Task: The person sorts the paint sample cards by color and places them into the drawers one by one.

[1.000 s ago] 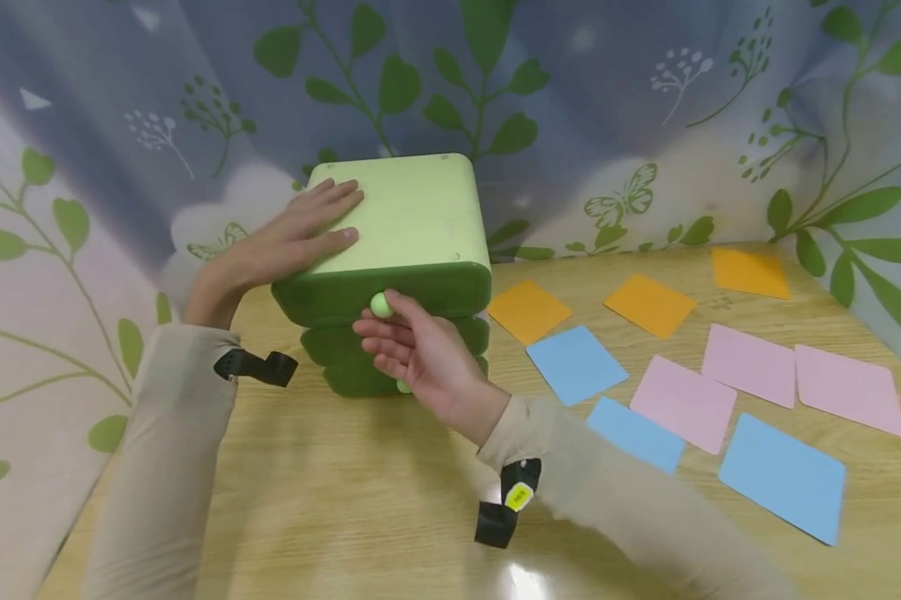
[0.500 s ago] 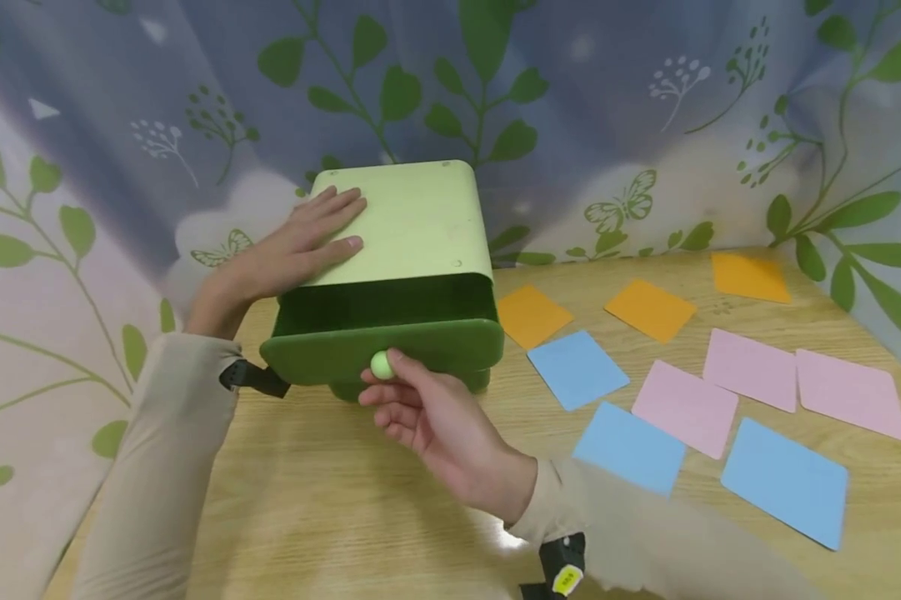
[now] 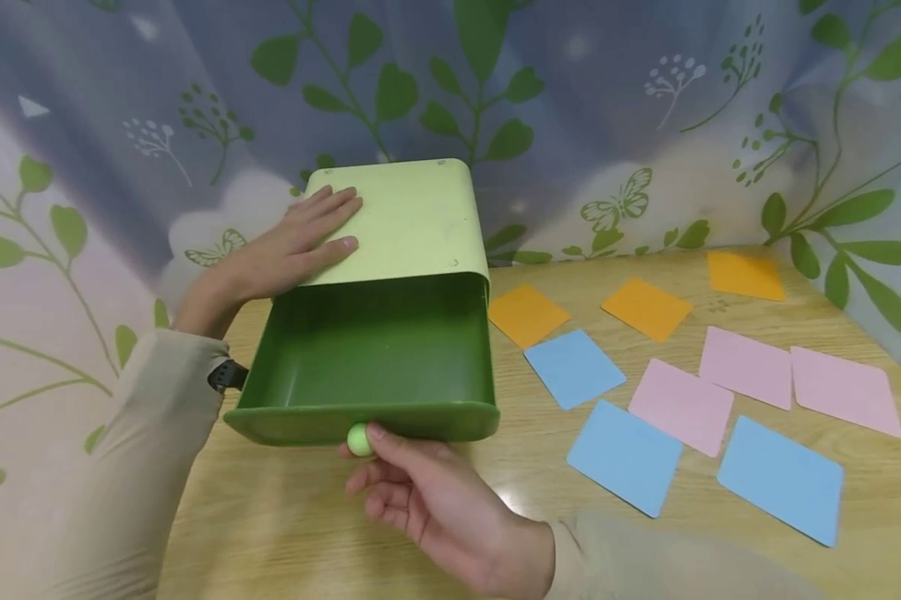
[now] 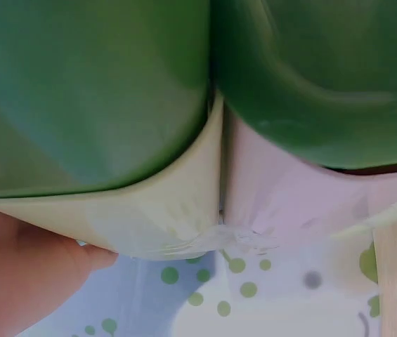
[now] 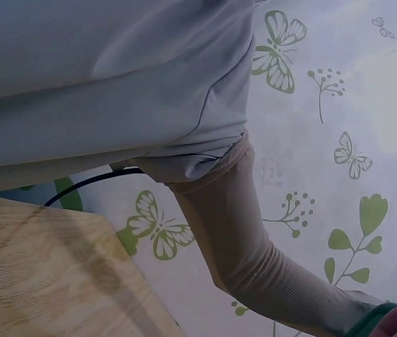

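A small drawer cabinet [image 3: 412,225] with a pale green shell stands on the table, its top dark green drawer [image 3: 378,358] pulled far out and bare inside. My left hand [image 3: 292,246] lies flat on the left part of the cabinet's top, fingers spread. Low in front, my right hand [image 3: 450,508] pinches the drawer's round light green knob [image 3: 359,439] between thumb and fingers. The lower drawers are hidden beneath the extended one in the head view. In the left wrist view, part of the left hand [image 4: 29,274] shows at the cabinet's edge.
On the wooden table [image 3: 270,517], right of the cabinet, lie several cards: orange ones [image 3: 648,309] at the back, pink ones [image 3: 750,367] and blue ones [image 3: 573,368] nearer. A patterned curtain [image 3: 555,108] hangs close behind the cabinet and along both sides.
The top drawer, closed a second ago, has slid out toward me with my right hand pulling its knob. The left hand has stayed on the cabinet's top.
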{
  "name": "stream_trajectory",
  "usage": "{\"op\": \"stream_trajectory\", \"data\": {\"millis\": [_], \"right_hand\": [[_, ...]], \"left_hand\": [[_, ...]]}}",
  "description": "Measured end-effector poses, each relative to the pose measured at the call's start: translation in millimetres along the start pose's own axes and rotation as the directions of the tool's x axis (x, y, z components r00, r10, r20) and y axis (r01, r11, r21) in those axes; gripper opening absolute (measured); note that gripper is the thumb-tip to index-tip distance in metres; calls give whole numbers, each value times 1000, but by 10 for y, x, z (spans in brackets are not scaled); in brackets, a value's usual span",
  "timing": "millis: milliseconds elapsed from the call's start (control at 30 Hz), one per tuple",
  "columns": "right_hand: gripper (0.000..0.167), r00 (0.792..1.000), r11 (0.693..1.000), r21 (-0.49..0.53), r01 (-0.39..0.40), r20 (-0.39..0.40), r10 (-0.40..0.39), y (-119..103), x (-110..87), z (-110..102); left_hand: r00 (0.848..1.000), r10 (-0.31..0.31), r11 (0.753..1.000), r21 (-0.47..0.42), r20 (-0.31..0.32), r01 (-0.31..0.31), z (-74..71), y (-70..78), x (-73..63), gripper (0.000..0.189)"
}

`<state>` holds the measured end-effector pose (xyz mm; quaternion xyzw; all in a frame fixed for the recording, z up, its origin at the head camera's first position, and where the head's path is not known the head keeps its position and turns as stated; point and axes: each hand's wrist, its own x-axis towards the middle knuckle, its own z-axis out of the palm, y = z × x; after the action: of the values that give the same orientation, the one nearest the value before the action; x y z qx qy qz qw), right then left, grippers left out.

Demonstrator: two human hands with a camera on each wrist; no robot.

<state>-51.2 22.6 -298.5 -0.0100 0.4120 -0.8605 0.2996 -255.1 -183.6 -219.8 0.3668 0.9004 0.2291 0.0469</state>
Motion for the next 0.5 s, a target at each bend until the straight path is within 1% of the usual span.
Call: {"op": "stream_trajectory", "data": {"millis": [133, 300, 500], "right_hand": [[23, 1000, 1000, 0, 4, 8, -4, 36, -16, -4], [20, 1000, 1000, -10, 2, -22, -3, 84, -38, -43], [19, 1000, 999, -38, 21, -5, -21, 105, -59, -104]], "left_hand": [[1000, -2, 1000, -15, -4, 2, -1, -5, -12, 66], [1000, -7, 1000, -13, -12, 7, 14, -16, -17, 65], [1000, 2, 1000, 2, -27, -2, 20, -21, -4, 65]]}}
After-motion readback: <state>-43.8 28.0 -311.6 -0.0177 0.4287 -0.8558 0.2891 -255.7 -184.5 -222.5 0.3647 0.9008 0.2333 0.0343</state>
